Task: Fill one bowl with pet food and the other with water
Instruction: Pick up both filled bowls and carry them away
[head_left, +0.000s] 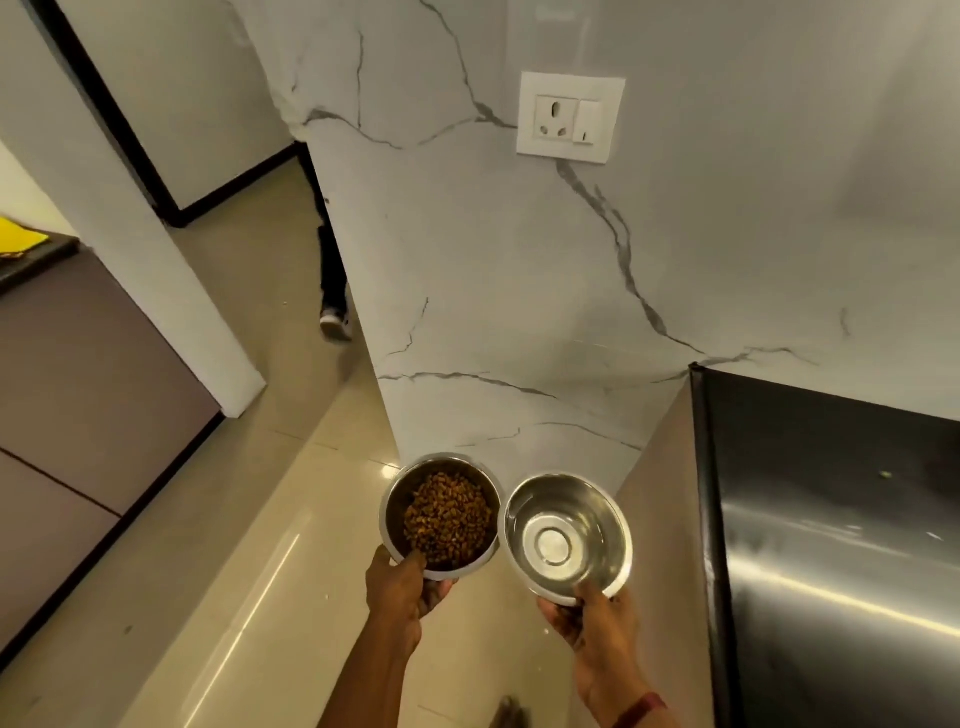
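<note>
My left hand (402, 592) grips the near rim of a steel bowl (397, 499) that holds brown pet food kibble (449, 517). Beside it, my right hand (592, 621) grips the near rim of a second steel bowl (563, 535), which holds clear water. Both bowls are carried side by side, almost touching, above the glossy tiled floor (270, 571) in front of a marble-patterned wall (519, 312).
A black and steel appliance (841, 545) stands at the right. Brown cabinets (88, 389) line the left side. A wall socket (570, 118) sits high on the marble wall. Another person's leg and shoe (335, 296) show beyond the wall's corner. An animal's fur (511, 714) shows at the bottom edge.
</note>
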